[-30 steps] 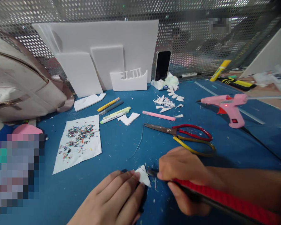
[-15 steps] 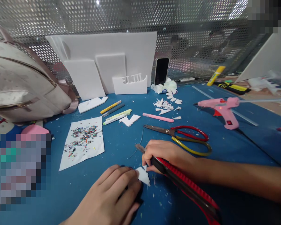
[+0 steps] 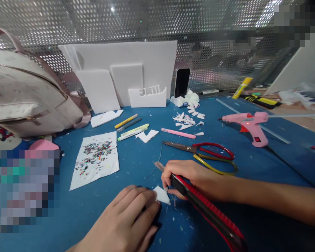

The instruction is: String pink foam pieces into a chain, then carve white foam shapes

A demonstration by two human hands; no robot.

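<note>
My left hand (image 3: 131, 213) lies at the front of the blue table, its fingers closed over one side of a small white foam board piece (image 3: 162, 195). The piece's other side sticks out from under my fingertips. Just to the right, my right hand (image 3: 189, 176) grips a red and black box cutter (image 3: 207, 206), its blade (image 3: 159, 166) out and pointing up and to the left. A tiny white bit shows at my right fingertips, beside the foam piece's edge. Beyond my right hand lie scissors (image 3: 182, 147) with one red and one yellow handle.
Left of my hands is a paper sheet (image 3: 109, 168) with coloured bits. Behind are markers (image 3: 132, 132), a V-shaped foam scrap (image 3: 147, 135), standing white boards (image 3: 98, 91) and a phone (image 3: 182, 82). A pink glue gun (image 3: 259, 127) with its cord is at right, a backpack (image 3: 28, 94) at left.
The small white bit at the foam piece's top corner now sits against my right fingertips, apart from the corner. My right hand has shifted slightly. The view has moved a little.
</note>
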